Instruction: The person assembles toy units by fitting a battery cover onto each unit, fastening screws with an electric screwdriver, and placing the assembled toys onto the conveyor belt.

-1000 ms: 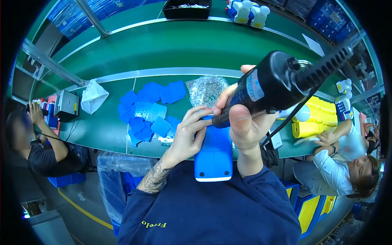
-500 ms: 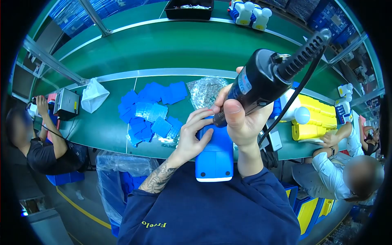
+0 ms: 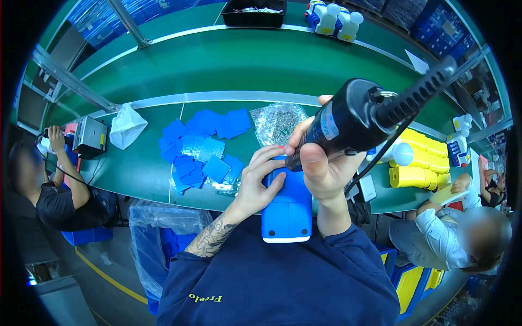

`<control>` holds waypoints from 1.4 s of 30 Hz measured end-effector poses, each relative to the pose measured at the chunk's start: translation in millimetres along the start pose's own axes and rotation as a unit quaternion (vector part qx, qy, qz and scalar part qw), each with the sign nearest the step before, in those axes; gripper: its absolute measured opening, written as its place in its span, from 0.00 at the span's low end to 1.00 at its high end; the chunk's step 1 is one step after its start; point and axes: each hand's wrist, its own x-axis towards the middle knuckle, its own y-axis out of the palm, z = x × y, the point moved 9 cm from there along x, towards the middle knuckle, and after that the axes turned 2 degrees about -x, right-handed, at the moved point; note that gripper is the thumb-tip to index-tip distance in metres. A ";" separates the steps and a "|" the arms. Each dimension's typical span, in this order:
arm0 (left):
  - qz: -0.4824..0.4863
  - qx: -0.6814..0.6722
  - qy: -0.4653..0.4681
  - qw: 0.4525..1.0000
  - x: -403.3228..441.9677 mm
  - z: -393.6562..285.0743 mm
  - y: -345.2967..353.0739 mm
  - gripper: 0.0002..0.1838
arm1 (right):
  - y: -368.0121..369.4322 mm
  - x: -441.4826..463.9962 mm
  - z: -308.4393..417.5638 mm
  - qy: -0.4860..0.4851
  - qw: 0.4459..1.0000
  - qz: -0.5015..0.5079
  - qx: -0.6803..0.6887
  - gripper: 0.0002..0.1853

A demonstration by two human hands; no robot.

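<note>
A blue plastic casing [image 3: 286, 209] lies in front of me at the bench's near edge, its white-rimmed end towards my body. My left hand [image 3: 260, 178] holds it near its far end, thumb and fingers resting on the blue surface. In my right hand [image 3: 326, 168] is a black electric screwdriver [image 3: 350, 117], gripped around its body with the cable end pointing up and right. Its nose is down at the casing beside my left fingertips; the tip itself is hidden. Just beyond the hands sits a clear plastic bag of small metal screws [image 3: 280, 124].
Blue flat pieces [image 3: 201, 146] are piled left of my hands, near a white bag [image 3: 128, 126] and a grey box [image 3: 89, 137]. Yellow casings [image 3: 416, 176] and a white-and-blue unit [image 3: 401, 154] lie right. Co-workers sit on both sides. A black tray [image 3: 253, 13] stands at the back.
The screwdriver's cable end has swung lower and slightly right; its nose stays at the casing. My left hand holds its place. The right co-worker's hands have moved away from the yellow casings.
</note>
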 end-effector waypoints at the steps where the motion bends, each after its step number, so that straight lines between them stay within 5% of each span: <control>1: -0.003 0.002 0.003 1.000 0.5 -1.2 -0.9 0.13 | 0.8 0.2 0.1 0.000 1.000 0.000 0.000 0.38; 13: -0.003 -0.013 -0.054 0.998 -3.6 19.9 1.6 0.25 | 6.8 -7.0 -12.9 0.009 1.000 0.012 0.010 0.34; 16: -0.006 -0.006 -0.054 0.999 -3.0 18.6 0.3 0.27 | 2.3 -3.1 -16.2 0.080 0.996 -0.045 0.018 0.35; 26: -0.007 0.004 -0.038 0.999 2.4 12.5 -1.1 0.27 | 1.0 3.5 -26.4 0.036 0.999 -0.005 0.015 0.30; 40: 0.022 0.014 -0.077 0.997 -1.8 24.6 -4.2 0.35 | 9.3 -3.4 -23.8 0.102 0.993 -0.017 0.065 0.31; 42: 0.043 0.027 -0.051 0.997 -2.0 24.6 -9.0 0.35 | 2.4 -8.2 1.0 0.040 0.995 0.007 0.096 0.34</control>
